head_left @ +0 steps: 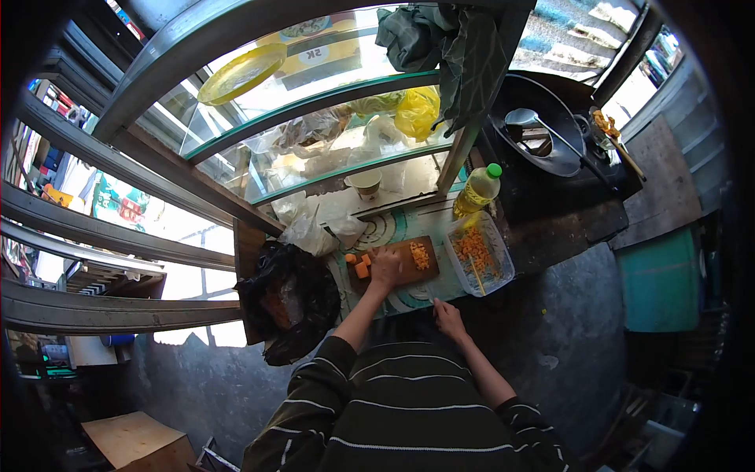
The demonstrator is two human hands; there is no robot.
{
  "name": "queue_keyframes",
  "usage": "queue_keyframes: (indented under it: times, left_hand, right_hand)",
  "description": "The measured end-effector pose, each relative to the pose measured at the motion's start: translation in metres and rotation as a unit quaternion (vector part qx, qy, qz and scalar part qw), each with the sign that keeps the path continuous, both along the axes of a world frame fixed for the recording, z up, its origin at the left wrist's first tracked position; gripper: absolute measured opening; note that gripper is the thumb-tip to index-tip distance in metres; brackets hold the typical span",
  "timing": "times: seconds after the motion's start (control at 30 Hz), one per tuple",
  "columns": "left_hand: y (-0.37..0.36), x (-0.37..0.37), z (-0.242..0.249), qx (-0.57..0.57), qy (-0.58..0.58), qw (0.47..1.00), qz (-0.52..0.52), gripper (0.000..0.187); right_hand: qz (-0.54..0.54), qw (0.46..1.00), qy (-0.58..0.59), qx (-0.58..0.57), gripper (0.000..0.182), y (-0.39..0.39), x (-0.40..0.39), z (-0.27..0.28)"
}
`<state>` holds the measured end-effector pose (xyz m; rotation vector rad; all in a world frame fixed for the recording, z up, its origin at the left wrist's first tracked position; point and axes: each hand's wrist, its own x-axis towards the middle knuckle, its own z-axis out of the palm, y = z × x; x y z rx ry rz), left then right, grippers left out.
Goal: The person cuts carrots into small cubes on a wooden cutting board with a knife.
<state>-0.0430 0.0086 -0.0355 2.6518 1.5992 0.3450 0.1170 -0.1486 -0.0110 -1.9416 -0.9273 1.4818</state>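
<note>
My left hand (385,268) is over the wooden cutting board (406,277), fingers bent down beside orange chunks (362,270); what its fingertips hold, if anything, is hidden. Diced orange pieces (420,255) lie at the board's right end. At the counter's front edge, my right hand (449,319) is closed around something thin, perhaps a knife handle, too small to make out. A clear plastic tub (509,271) right of the board holds chopped orange pieces and a yellow-handled utensil (476,277). Behind the tub stands a green-capped bottle (476,191) of yellow liquid.
A black plastic bag (318,287) sits left of the board, with white bags (311,232) behind it. The glass display case (314,175) rises at the back. A large wok (562,157) with a ladle (521,117) stands at the back right.
</note>
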Motion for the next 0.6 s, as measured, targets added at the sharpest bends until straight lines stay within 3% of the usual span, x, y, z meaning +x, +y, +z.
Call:
queue_keyframes:
  times: [0.13, 0.2, 0.3, 0.53, 0.6]
  left_hand:
    - [0.01, -0.035, 0.019, -0.054, -0.062, 0.991, 0.106, 0.012]
    - [0.011, -0.051, 0.022, -0.066, 0.035, 0.989, 0.131, 0.016]
    - [0.007, -0.06, 0.025, -0.018, 0.062, 0.988, 0.142, 0.017]
    - [-0.002, -0.052, 0.024, 0.032, 0.023, 0.994, 0.097, 0.017]
    - [-0.01, -0.045, 0.023, -0.014, 0.004, 1.0, 0.011, 0.016]
  right_hand:
    - [0.003, 1.0, -0.005, 0.013, 0.049, -0.001, 0.0, -0.003]
    - [0.014, 1.0, -0.006, 0.015, 0.049, 0.0, 0.0, -0.003]
    - [0.021, 1.0, 0.004, 0.007, 0.049, 0.002, -0.002, -0.004]
    - [0.032, 0.999, 0.02, 0.002, 0.048, 0.007, -0.007, -0.009]
    - [0.029, 0.999, 0.024, 0.015, 0.048, 0.008, -0.011, -0.012]
